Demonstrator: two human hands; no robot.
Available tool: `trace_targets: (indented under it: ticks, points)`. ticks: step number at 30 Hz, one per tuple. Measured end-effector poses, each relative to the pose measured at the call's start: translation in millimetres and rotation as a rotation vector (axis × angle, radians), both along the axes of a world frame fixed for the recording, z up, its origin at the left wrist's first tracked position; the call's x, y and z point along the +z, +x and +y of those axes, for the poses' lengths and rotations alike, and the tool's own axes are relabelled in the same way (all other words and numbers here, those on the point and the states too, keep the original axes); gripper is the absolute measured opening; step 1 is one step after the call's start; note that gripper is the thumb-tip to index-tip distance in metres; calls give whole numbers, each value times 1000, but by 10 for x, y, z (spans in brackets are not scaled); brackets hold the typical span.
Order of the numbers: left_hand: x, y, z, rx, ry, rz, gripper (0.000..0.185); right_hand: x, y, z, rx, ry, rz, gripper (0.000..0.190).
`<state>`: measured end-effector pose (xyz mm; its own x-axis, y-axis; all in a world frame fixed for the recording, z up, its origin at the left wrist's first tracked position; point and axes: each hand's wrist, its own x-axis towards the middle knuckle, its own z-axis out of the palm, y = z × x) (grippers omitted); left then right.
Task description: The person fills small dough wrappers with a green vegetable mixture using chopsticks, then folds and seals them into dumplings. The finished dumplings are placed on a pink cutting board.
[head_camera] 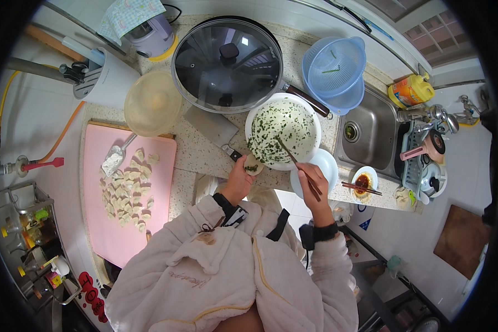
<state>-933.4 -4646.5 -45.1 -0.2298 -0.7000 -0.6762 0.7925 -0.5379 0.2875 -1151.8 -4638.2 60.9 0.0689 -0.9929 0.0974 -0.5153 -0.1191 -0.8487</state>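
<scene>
My left hand [238, 181] holds a round dumpling wrapper [254, 165] with a little chopped green filling on it, beside the rim of a white bowl [252, 103]. In my right hand [314, 186] is a pair of brown chopsticks [289, 154], their tips down in the bowl among scattered chopped greens [269, 124]. A pale blue plate [327, 166] lies partly under the bowl and behind my right hand. Many folded dumplings [126, 195] and a metal scoop of flour [114, 159] rest on a pink cutting board [162, 166] at the left.
A cleaver [211, 126] lies behind my left hand. Behind it stands a large lidded pan [228, 66], its handle pointing right, and a translucent yellowish lid [152, 103]. Blue baskets [334, 70], a steel sink [367, 133] and a sauce dish [364, 184] with chopsticks across it are at right.
</scene>
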Motion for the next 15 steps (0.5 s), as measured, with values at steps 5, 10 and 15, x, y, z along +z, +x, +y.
trace_targets:
  ticks: [5,10,15]
  points:
    - [14,-16,1,3,-48,15,41,-83,28,11,59,19,-14,16]
    - [31,-19,6,0,-70,-3,41,-51,22,175,-11,161,-231,16]
    - [-17,-17,1,-7,-69,12,40,131,27,301,-16,135,-283,16]
